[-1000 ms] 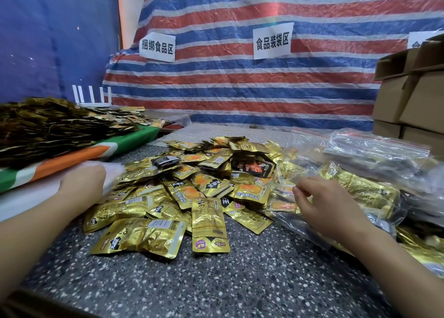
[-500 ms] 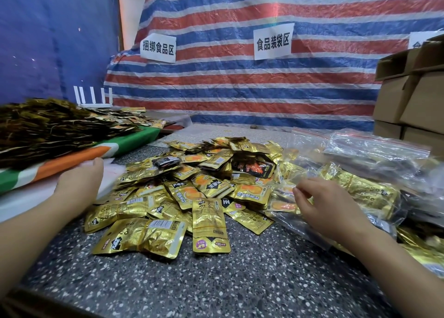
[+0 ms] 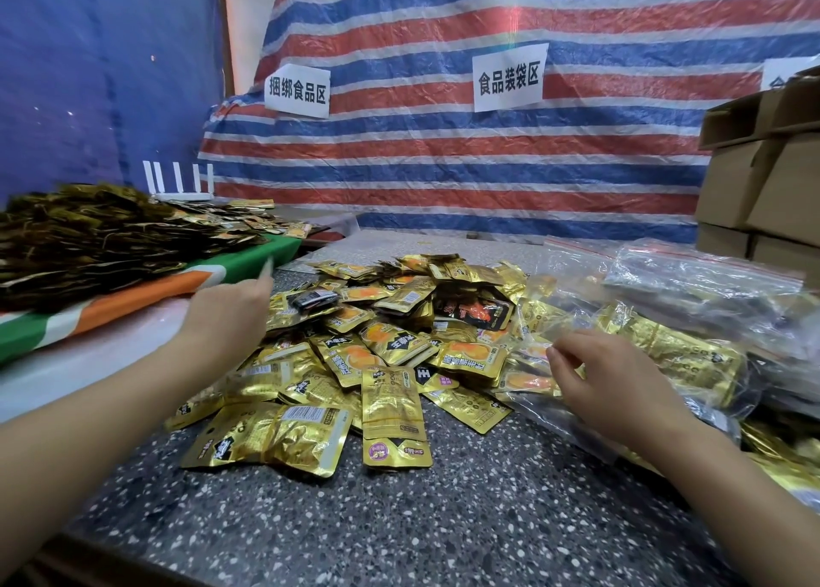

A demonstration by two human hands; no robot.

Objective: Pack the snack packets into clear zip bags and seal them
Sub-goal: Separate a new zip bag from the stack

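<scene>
My right grip (image 3: 608, 382) pinches a zip bag (image 3: 554, 413); left grip (image 3: 226, 315), spread, reaches for gold packets (image 3: 390, 364) alongside, probably loading next.

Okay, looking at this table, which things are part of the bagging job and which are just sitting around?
Job: gold snack packets, clear zip bag under the right hand, left hand, filled bags.

Lying about: cardboard boxes, white router, dark packet heap, wall signs.
</scene>
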